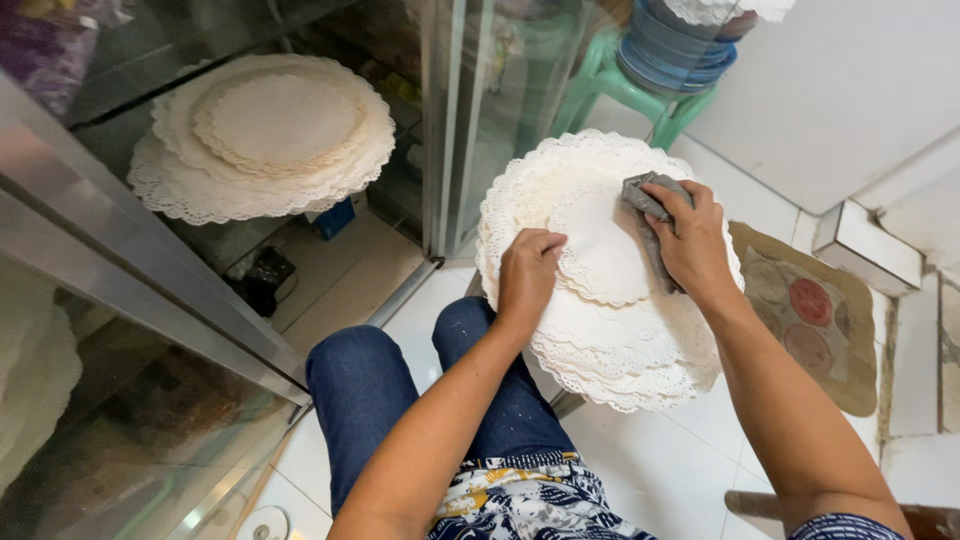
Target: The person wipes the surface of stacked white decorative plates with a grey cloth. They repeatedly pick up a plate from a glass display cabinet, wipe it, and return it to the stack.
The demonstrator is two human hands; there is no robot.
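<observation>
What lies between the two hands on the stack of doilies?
In the head view, only the small top doily lies between the left hand and the right hand, which holds a grey cloth.
</observation>
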